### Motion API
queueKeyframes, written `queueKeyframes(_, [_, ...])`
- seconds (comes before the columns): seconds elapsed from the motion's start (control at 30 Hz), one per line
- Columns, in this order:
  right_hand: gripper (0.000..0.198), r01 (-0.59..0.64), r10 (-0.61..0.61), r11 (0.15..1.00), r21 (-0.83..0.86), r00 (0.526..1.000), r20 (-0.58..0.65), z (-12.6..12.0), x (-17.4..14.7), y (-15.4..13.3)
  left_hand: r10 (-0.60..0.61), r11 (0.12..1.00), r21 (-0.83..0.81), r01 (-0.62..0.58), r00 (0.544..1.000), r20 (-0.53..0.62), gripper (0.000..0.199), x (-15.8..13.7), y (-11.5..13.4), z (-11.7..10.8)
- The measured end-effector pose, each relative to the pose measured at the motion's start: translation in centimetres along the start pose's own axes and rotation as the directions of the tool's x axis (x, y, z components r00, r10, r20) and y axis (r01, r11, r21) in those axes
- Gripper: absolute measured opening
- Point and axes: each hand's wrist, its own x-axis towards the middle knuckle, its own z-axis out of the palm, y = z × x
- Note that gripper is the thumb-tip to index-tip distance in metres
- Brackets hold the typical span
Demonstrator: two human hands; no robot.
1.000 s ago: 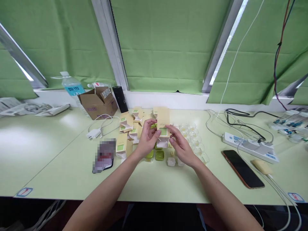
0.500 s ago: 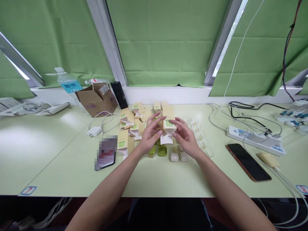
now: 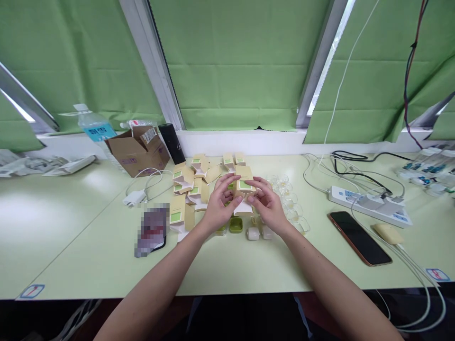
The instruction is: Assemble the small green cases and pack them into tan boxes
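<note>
Between both hands is a small tan cardboard box [image 3: 245, 185] with a green panel, its white-lined flap hanging down toward me. My left hand [image 3: 222, 202] grips the box's left side with thumb and fingers. On the opposite side, the fingers and thumb of my right hand [image 3: 266, 204] are closed on it. Just below sits a small green square case [image 3: 236, 225]. Small white rounded cases [image 3: 253, 233] lie beneath my right hand, partly covered by it. Several similar tan boxes [image 3: 177, 215] with open flaps stand left of my left hand. Clear plastic pieces [image 3: 292, 199] lie to the right.
A brown carton [image 3: 138, 151], a black bottle [image 3: 172, 143] and a large plastic bottle [image 3: 95, 125] stand at the back left. One phone [image 3: 152, 229] lies left, another phone [image 3: 359, 237] right. Behind the right phone are a power strip [image 3: 368, 206] and loose cables.
The whole view has shifted slightly, with things on the table now a little further left. Both hands still hold the box, and its flap still hangs down.
</note>
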Motion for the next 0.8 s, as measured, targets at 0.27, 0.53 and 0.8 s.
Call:
queueKeyframes(0.27, [0.042, -0.01, 0.01, 1.0, 0.016, 1.0, -0.025, 0.0, 0.1, 0.0, -0.009, 0.995, -0.1, 0.023, 0.99, 0.139, 0.061, -0.2, -0.1, -1.2])
queueKeyframes(0.53, [0.043, 0.001, -0.001, 1.0, 0.012, 0.999, -0.032, -0.2, 0.1, -0.4, 0.0, 1.0, -0.002, 0.0, 0.958, 0.285, 0.101, -0.5, 0.5, -2.0])
queueKeyframes(0.8, [0.045, 0.053, -0.054, 0.997, -0.06, 0.999, -0.009, 0.1, -0.2, -0.3, 0.015, 1.0, -0.024, -0.01, 0.979, 0.203, 0.088, -0.6, 0.7, -1.4])
